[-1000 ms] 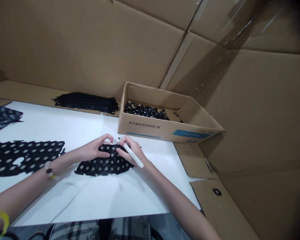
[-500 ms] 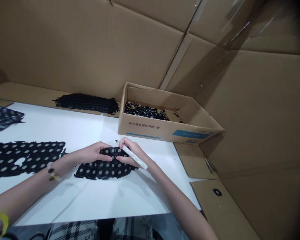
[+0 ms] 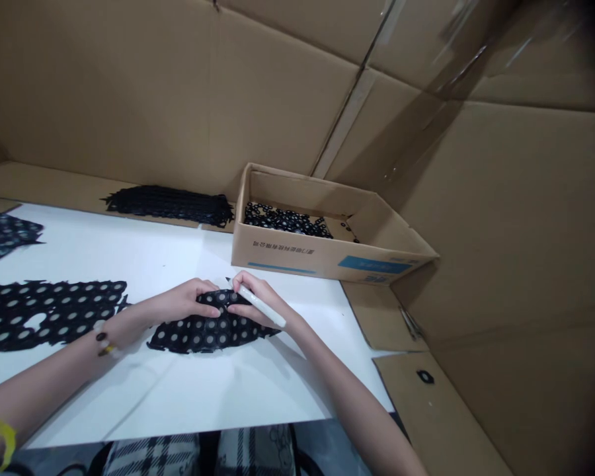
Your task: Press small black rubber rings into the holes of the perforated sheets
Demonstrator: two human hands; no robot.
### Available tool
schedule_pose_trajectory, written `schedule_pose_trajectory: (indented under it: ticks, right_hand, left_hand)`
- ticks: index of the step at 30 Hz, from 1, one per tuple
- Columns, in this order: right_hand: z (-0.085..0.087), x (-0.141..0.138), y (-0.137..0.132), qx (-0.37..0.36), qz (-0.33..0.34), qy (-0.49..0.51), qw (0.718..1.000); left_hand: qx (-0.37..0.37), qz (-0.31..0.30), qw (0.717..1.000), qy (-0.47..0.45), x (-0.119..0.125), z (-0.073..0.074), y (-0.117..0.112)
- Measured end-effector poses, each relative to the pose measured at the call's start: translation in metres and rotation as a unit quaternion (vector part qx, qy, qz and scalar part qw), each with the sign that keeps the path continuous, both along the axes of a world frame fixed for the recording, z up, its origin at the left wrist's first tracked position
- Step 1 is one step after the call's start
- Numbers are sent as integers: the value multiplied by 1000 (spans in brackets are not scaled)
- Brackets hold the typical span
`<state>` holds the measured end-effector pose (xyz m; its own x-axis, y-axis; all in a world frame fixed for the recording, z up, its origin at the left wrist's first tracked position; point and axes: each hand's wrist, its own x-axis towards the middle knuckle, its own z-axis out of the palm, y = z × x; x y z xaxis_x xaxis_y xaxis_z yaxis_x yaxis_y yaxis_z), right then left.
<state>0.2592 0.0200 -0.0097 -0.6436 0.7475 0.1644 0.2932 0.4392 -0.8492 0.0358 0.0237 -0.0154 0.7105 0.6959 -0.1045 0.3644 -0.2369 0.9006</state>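
Observation:
My left hand (image 3: 191, 301) is closed on the upper left edge of a black sheet with rows of round pale spots (image 3: 213, 338), its thumb lying on top. In my right hand (image 3: 258, 301) is a white pen-shaped tool (image 3: 262, 306) with a dark pointed tip that sticks out past the fingers, up and to the left. The right thumb also presses on the sheet, close to the left thumb. The sheet bulges upward between the two hands. What the fingers do underneath is hidden.
Another spotted black sheet (image 3: 54, 311) lies at left on the white table (image 3: 188, 396), with more sheets (image 3: 10, 233) behind it. A black stack (image 3: 168, 201) lies along the back. A cardboard box (image 3: 297, 254) holds many small black rings (image 3: 282, 219). One black piece (image 3: 425, 377) lies at right.
The hands stay at the sheet with almost the same grip. The sheet's right end extends slightly further right. The whole view has shifted a little.

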Motion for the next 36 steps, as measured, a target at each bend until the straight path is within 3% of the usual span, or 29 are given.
schedule_pose_trajectory:
  ticks: [8, 14, 20, 24, 31, 36]
  right_hand:
    - [-1, -2, 1, 35, -83, -37, 995]
    - [8, -2, -7, 50, -196, 74, 976]
    - [-5, -19, -18, 3, -157, 105, 982]
    - [-20, -26, -17, -5, -183, 90, 979]
    - [-14, -19, -12, 99, -176, 63, 977]
    - [-17, -6, 4, 114, -143, -75, 980]
  left_hand:
    - [43, 72, 993, 80, -9, -4, 7]
    - [95, 110, 985, 92, -13, 0, 9]
    - [104, 107, 980, 130, -17, 2, 9]
    - [74, 97, 978, 171, -28, 1, 14]
    - [61, 75, 977, 190, -40, 3, 18]
    - [47, 72, 980, 178, -42, 8, 19]
